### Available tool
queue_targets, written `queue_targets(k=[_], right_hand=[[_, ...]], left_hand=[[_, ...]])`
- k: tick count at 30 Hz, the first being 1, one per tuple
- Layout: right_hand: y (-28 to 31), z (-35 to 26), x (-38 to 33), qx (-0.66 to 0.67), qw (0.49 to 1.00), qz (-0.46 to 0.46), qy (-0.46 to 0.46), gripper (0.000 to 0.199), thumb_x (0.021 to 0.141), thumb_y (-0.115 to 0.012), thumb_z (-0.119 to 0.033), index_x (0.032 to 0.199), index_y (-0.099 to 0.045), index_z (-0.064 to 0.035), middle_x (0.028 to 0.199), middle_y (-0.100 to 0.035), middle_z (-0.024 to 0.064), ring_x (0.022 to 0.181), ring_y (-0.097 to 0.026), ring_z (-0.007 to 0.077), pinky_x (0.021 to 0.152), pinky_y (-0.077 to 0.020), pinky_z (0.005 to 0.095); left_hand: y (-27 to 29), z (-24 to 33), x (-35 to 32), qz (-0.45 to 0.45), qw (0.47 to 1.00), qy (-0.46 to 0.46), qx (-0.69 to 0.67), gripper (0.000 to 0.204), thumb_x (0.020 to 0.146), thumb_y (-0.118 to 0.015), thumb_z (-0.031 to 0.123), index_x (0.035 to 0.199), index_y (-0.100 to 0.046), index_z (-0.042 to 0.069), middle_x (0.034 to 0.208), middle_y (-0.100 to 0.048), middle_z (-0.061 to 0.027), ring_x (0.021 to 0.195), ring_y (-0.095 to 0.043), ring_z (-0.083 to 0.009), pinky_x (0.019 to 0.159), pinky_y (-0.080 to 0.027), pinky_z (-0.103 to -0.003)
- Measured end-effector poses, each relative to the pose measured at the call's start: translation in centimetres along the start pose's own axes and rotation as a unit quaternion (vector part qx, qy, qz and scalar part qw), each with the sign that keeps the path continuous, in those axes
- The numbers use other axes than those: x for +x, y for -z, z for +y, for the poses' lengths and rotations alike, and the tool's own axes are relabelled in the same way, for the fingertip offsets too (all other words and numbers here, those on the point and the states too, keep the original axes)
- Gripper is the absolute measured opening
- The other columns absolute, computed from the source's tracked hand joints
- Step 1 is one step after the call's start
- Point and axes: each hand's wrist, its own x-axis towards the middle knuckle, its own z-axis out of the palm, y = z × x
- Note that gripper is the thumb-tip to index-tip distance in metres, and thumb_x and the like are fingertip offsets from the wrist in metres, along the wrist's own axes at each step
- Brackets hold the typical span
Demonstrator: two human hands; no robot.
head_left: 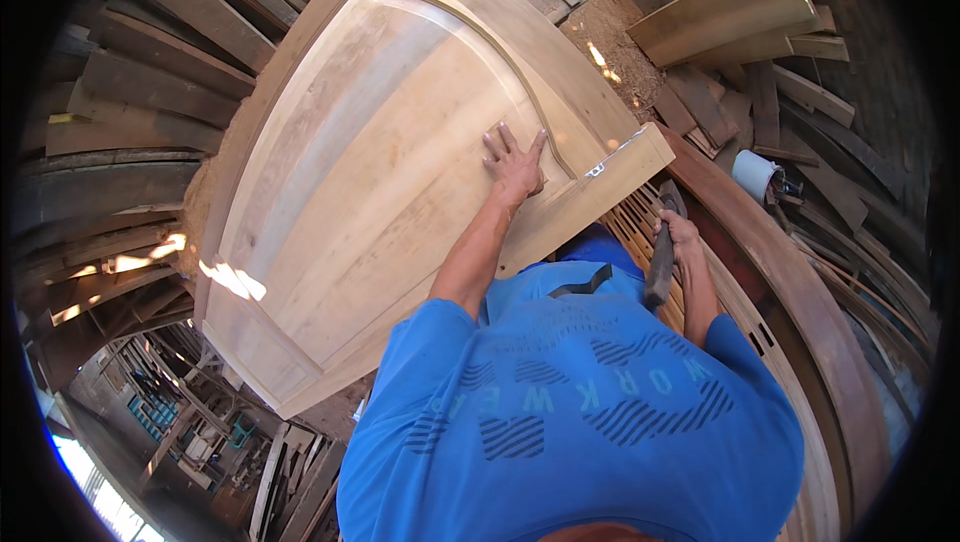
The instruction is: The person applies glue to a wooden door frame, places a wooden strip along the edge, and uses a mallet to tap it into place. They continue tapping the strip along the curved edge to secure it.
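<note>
A pale wooden door (pixel 370 172) with a curved, moulded frame lies in front of me and to my left. My left hand (pixel 517 167) rests flat on its panel, close to the moulding, with fingers spread and nothing held. Beyond the door's right end, my right hand (pixel 681 230) is closed round a dark, bar-shaped tool (pixel 660 267). The tool's exact kind is unclear, as my fingers cover its middle. The door's stile (pixel 610 177) crosses just in front of my body, and its near corner sits close to the tool.
Long curved timber pieces (pixel 800 292) run along my right side. Stacked boards (pixel 150 92) line the left. More planks (pixel 725 17) lie at the far right by a sawdust heap (pixel 610 27). A white bucket (pixel 754 175) stands among offcuts.
</note>
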Motion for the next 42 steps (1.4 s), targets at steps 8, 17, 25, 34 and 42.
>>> queue_targets(k=[8, 17, 25, 34, 42], right_hand=[[-0.4, -1.5, -1.9, -0.060, 0.997, -0.020, 0.033, 0.013, 0.088, -0.061, -0.018, 0.084, -0.054, -0.0077, 0.065, -0.056, 0.0022, 0.051, -0.055, 0.0123, 0.042, -0.0461, 0.0270], [0.6, -4.0, -1.5, -0.135, 0.990, 0.000, 0.043, 0.018, 0.085, -0.064, -0.021, 0.077, -0.055, -0.0073, 0.058, -0.055, 0.0050, 0.045, -0.054, 0.0154, 0.040, -0.0451, 0.0283], [-2.8, -10.4, -2.2, -0.363, 0.889, 0.063, 0.270, 0.017, 0.081, -0.064, -0.019, 0.079, -0.055, -0.0043, 0.061, -0.053, 0.0025, 0.048, -0.054, 0.0117, 0.044, -0.0435, 0.0259], [-16.4, -23.4, 2.7, -0.538, 0.764, -0.035, 0.354, 0.019, 0.075, -0.062, -0.019, 0.069, -0.055, -0.0023, 0.058, -0.057, 0.0066, 0.050, -0.056, 0.0152, 0.048, -0.0453, 0.0312], [-21.7, -23.8, 4.9, -0.593, 0.733, -0.117, 0.312, 0.018, 0.070, -0.061, -0.017, 0.070, -0.056, -0.0003, 0.058, -0.058, 0.0072, 0.050, -0.057, 0.0163, 0.050, -0.0458, 0.0325]], left_hand=[[1.1, 0.0, -0.9, -0.009, 0.999, 0.000, -0.050, 0.081, 0.080, -0.061, 0.022, 0.149, -0.021, 0.034, 0.154, 0.004, -0.0291, 0.136, 0.000, -0.0605, 0.103, -0.024, -0.069], [0.9, -1.5, -0.7, 0.012, 0.996, -0.038, -0.084, 0.080, 0.079, -0.064, 0.029, 0.149, -0.025, 0.023, 0.152, -0.003, -0.0323, 0.136, -0.008, -0.0598, 0.104, -0.026, -0.068], [-0.4, -2.8, 0.5, 0.109, 0.988, -0.040, -0.105, 0.089, 0.078, -0.067, 0.036, 0.150, -0.020, 0.016, 0.152, -0.002, -0.0322, 0.140, -0.005, -0.0531, 0.110, -0.014, -0.065], [6.8, 0.8, 3.8, -0.020, 0.989, 0.060, -0.133, 0.098, 0.076, -0.072, 0.046, 0.152, -0.012, 0.030, 0.152, 0.012, -0.0309, 0.137, 0.013, -0.0571, 0.102, -0.012, -0.076], [5.5, 0.5, 4.5, 0.006, 0.984, 0.057, -0.169, 0.100, 0.072, -0.077, 0.043, 0.151, -0.017, 0.029, 0.152, 0.014, -0.0306, 0.136, 0.015, -0.0576, 0.099, -0.006, -0.080]])
